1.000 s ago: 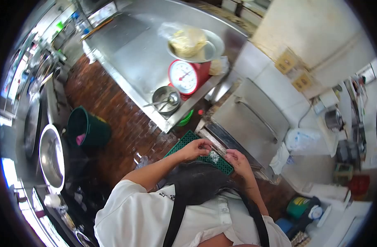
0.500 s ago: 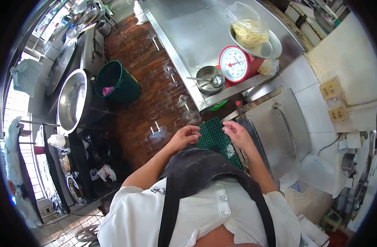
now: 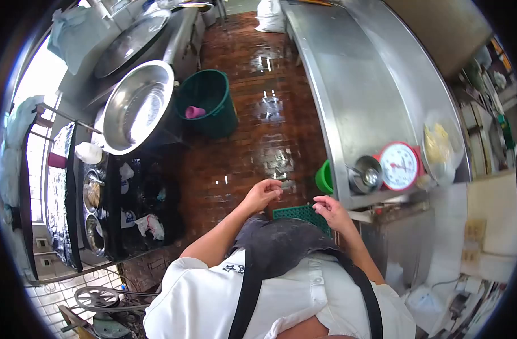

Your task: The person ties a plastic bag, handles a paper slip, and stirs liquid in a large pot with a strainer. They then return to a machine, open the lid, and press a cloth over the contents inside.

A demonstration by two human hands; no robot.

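My left hand [image 3: 263, 194] hangs in the air in front of the dark apron [image 3: 292, 240], fingers loosely bent and nothing held. A short way to its right, my right hand [image 3: 331, 210] is also bare, its thumb and fingers slightly apart. Beneath and between the hands lies a green perforated mat [image 3: 295, 213] on the floor. Nearest to my right hand are a bright green bucket [image 3: 324, 177] and the corner of the steel table [image 3: 357, 96]. Neither hand touches anything.
On the table stand a metal pot [image 3: 361, 182] with a ladle, a red dial scale [image 3: 399, 166] and a bowl with bagged noodles [image 3: 437, 144]. Leftward are a large steel basin [image 3: 138, 107] and a dark green bin [image 3: 216, 121]. The brick floor [image 3: 258, 147] looks wet.
My view has turned left, so the table, scale and noodles now appear further right and lower. Both hands stay in front of the apron, still holding nothing.
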